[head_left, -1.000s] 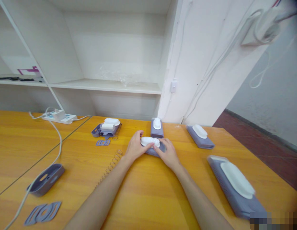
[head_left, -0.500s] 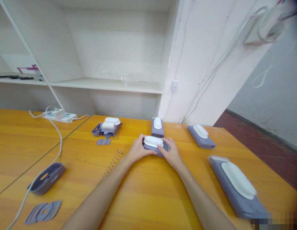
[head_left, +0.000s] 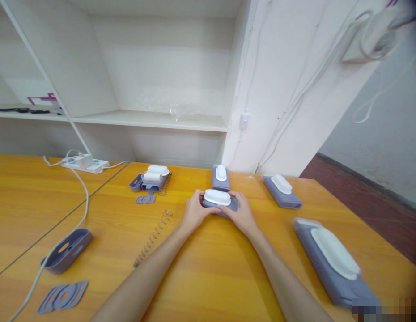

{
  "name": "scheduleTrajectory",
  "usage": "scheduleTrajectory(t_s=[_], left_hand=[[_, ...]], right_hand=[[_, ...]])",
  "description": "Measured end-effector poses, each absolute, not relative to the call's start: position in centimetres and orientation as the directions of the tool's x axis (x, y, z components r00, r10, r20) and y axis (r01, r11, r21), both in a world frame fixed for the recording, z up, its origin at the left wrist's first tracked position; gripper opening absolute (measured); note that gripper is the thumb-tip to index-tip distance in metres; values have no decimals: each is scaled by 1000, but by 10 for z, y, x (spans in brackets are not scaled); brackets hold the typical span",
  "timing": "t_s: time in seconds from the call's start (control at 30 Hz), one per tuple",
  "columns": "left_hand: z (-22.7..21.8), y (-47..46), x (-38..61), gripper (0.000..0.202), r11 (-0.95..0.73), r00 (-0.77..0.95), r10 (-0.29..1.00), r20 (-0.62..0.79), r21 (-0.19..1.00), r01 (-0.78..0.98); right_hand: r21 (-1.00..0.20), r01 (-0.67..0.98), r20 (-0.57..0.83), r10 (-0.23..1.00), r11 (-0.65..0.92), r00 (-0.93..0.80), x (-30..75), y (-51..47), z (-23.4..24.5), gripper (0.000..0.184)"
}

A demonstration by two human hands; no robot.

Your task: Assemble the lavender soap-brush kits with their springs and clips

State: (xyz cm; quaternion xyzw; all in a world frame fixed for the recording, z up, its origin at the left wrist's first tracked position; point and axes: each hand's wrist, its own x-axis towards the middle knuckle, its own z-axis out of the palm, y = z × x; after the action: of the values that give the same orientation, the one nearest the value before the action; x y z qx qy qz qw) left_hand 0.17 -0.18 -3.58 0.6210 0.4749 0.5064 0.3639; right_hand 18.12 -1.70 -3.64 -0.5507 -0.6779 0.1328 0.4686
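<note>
Both my hands hold one grey tray with a white oval brush (head_left: 217, 197) on top, at the middle of the wooden table (head_left: 208, 268). My left hand (head_left: 194, 211) grips its left end with fingers curled round it. My right hand (head_left: 240, 213) clasps its right end the same way. The piece sits just off or on the table top; I cannot tell which. Straight behind it lies another grey tray with a white brush (head_left: 220, 177).
More grey-and-white units lie at right (head_left: 282, 190) and near right (head_left: 332, 259). A pile of parts (head_left: 150, 178), a flat grey insert (head_left: 145, 199) and a metal spring (head_left: 153, 238) lie left of my hands. A grey shell (head_left: 67, 249), another flat insert (head_left: 63, 296), a white cable (head_left: 78, 210) and a power strip (head_left: 85, 163) sit at left.
My hands have closed round the ends of the grey tray and shifted it slightly right and away. The white brush now sits squarely on top.
</note>
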Motion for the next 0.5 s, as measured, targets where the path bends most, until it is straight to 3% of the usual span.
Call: scheduleTrajectory(t_s=[0.37, 0.5], left_hand=[[-37, -2, 4, 59, -235, 50, 972, 230, 952, 196], [-36, -2, 6, 59, -234, 47, 972, 230, 956, 175]], right_hand=[[-696, 611, 496, 868, 378, 29, 185, -17, -36, 33], [-690, 608, 513, 858, 393, 28, 185, -17, -36, 38]])
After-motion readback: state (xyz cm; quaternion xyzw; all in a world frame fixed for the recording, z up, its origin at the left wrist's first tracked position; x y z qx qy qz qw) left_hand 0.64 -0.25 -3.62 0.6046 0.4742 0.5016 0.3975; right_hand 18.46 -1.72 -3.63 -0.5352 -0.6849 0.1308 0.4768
